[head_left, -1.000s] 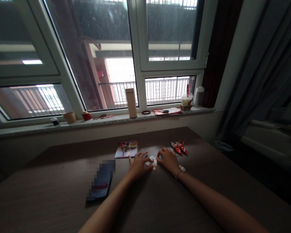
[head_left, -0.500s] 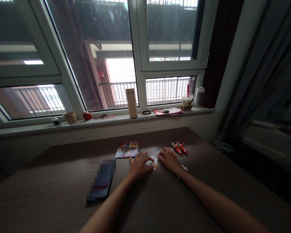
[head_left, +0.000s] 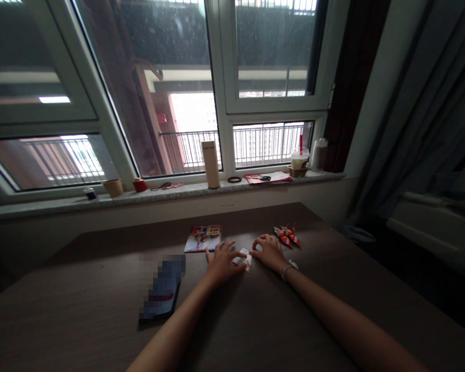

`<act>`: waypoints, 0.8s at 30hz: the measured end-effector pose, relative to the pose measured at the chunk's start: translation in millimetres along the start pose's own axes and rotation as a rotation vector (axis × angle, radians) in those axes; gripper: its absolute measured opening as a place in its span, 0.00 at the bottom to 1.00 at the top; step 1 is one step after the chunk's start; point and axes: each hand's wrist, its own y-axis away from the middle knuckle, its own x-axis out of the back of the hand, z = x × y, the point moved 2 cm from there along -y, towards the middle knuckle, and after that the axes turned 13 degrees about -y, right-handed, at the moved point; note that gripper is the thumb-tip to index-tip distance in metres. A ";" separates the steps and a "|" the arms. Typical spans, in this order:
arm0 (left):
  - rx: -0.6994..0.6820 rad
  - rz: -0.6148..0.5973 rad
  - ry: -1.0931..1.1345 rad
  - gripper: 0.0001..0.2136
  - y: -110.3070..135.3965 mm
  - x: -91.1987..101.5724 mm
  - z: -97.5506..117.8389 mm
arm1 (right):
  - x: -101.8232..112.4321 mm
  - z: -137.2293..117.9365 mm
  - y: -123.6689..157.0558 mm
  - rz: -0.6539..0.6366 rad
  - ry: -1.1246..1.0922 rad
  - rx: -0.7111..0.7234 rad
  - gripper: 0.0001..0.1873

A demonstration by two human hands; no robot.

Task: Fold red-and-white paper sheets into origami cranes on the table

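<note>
A small piece of folded paper (head_left: 247, 257), white with orange-red marks, lies on the dark table. My left hand (head_left: 223, 262) holds it down from the left with thumb and index finger, its other fingers spread. At the paper's right corner, my right hand (head_left: 270, 252) is closed, fingers curled and fingertips at the edge; its grip is partly hidden. Just beyond this hand sit red-and-white folded paper figures (head_left: 287, 236) with pointed tips. A colourful printed booklet (head_left: 203, 239) lies behind my left hand.
A dark phone (head_left: 165, 289), partly pixelated, lies left of my left forearm on the table (head_left: 81, 289). Along the windowsill stand a beige thermos (head_left: 211, 165), a paper cup (head_left: 112, 187), a drink cup with a red straw (head_left: 299, 158) and scissors on papers (head_left: 271, 178).
My right hand has shifted slightly, its fingers more curled and its wrist a little lower. My left hand and the paper have hardly moved.
</note>
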 end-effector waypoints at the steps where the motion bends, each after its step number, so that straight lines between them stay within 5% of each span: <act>1: 0.005 0.003 -0.003 0.16 0.0 0.3 -0.1 | -0.1 -0.1 -0.6 -0.005 -0.005 -0.007 0.09; 24: 0.036 -0.007 -0.012 0.15 3.1 1.5 1.8 | 2.4 -3.2 6.7 0.011 -0.056 0.091 0.06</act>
